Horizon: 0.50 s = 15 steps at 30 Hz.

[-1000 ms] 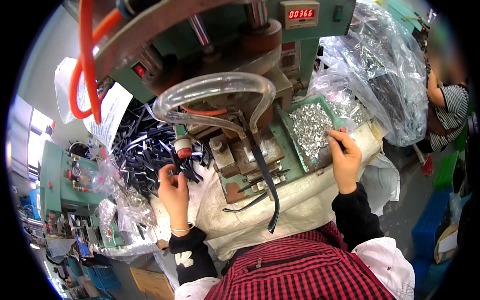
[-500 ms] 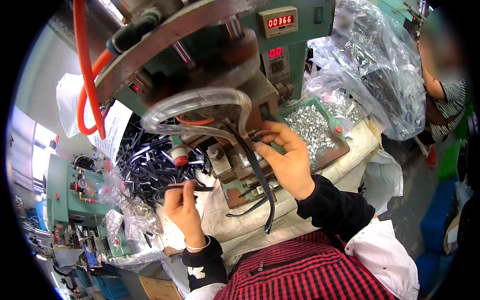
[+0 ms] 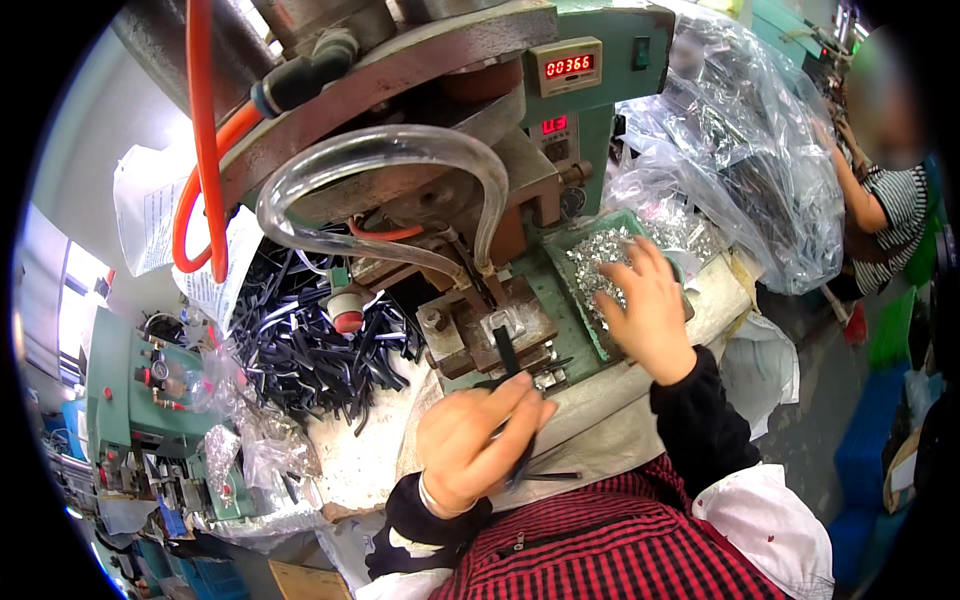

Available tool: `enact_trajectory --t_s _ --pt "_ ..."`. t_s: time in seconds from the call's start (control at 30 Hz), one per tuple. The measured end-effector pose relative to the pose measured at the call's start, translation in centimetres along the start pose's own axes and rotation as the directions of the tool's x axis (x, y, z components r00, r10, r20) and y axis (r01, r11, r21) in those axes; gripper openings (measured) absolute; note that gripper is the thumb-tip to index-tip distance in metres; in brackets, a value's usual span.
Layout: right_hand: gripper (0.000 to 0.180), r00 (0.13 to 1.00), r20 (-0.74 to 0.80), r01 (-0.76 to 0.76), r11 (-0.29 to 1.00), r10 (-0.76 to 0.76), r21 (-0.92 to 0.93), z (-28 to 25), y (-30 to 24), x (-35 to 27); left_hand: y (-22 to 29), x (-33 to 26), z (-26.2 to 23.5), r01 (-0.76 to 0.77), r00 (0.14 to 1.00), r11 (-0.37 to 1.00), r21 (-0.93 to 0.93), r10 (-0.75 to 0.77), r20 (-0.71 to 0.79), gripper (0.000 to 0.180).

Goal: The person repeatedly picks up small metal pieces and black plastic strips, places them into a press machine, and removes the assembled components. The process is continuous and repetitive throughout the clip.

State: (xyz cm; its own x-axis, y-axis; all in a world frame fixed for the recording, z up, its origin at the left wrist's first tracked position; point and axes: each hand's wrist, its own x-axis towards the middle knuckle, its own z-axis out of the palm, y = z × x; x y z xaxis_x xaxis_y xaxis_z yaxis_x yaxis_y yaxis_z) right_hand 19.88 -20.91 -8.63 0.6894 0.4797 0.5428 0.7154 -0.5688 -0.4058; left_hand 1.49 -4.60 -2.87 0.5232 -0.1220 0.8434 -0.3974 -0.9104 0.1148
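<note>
My left hand (image 3: pixel 478 440) is closed around a black eyeglass temple (image 3: pixel 506 350), whose upper end reaches the metal fixture (image 3: pixel 470 335) of a press. The temple's lower part passes behind my fingers. Another thin dark piece (image 3: pixel 555 476) sticks out to the right below that hand. My right hand (image 3: pixel 650 312) is over the green tray (image 3: pixel 598 345) of small shiny metal pieces (image 3: pixel 597 258), fingers spread; nothing shows in them. A loose pile of black temples (image 3: pixel 310 330) lies left of the fixture.
The green press (image 3: pixel 590 100) stands ahead, with a clear tube (image 3: pixel 385 140) looping above the fixture and an orange hose (image 3: pixel 205 130) at left. A red button (image 3: pixel 347 320) is beside the pile. Clear plastic bags (image 3: pixel 740 150) and a person (image 3: pixel 885 205) are at right.
My right hand has left the fixture and moved right to the tray. My left hand has come right and down to the fixture's front with a temple. The press head's lower parts look raised.
</note>
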Motion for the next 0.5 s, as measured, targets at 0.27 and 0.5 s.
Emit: enact_trajectory --t_s 0.27,0.5 --pt "0.011 0.989 -0.14 -0.017 0.982 0.044 0.186 1.7 4.6 0.4 -2.0 -0.9 2.3 -0.123 0.992 0.992 0.011 0.123 0.028 0.031" --pt "0.018 0.958 -0.007 0.286 0.954 -0.287 0.086 4.2 3.5 -0.1 -1.1 -0.2 1.5 -0.047 0.996 0.999 0.001 0.047 0.071 0.028"
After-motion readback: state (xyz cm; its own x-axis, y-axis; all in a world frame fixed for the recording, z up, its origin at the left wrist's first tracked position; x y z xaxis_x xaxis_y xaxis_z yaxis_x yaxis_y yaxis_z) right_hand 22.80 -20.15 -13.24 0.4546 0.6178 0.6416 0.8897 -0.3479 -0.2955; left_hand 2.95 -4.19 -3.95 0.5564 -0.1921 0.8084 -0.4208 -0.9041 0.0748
